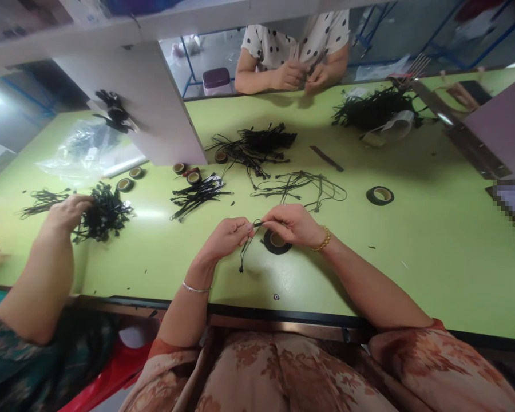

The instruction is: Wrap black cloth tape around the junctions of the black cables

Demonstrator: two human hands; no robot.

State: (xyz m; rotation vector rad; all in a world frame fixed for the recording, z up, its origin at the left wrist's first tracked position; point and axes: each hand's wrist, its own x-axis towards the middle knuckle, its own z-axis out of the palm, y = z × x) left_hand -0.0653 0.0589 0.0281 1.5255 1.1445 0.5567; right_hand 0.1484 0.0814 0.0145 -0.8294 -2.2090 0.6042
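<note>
Above the green table, my left hand (pixel 228 237) pinches a thin black cable (pixel 245 252) between thumb and fingertips. Its loose end dangles below that hand, with a small connector at the tip. My right hand (pixel 295 225), with a yellow beaded bracelet at the wrist, is closed on the same cable just to the right, fingertips almost meeting the left ones. A roll of black tape (pixel 276 244) lies under my right hand, partly covered by it. Just beyond my hands, several loose black cables (pixel 298 186) are spread on the table.
Bundled cables (pixel 199 195) and a cable pile (pixel 261 142) lie farther back. Another tape roll (pixel 380 195) is to the right. At left, a co-worker's hand (pixel 71 210) touches a cable heap (pixel 103 214). A person in a dotted top (pixel 298 48) sits opposite. A white partition (pixel 154 109) stands left.
</note>
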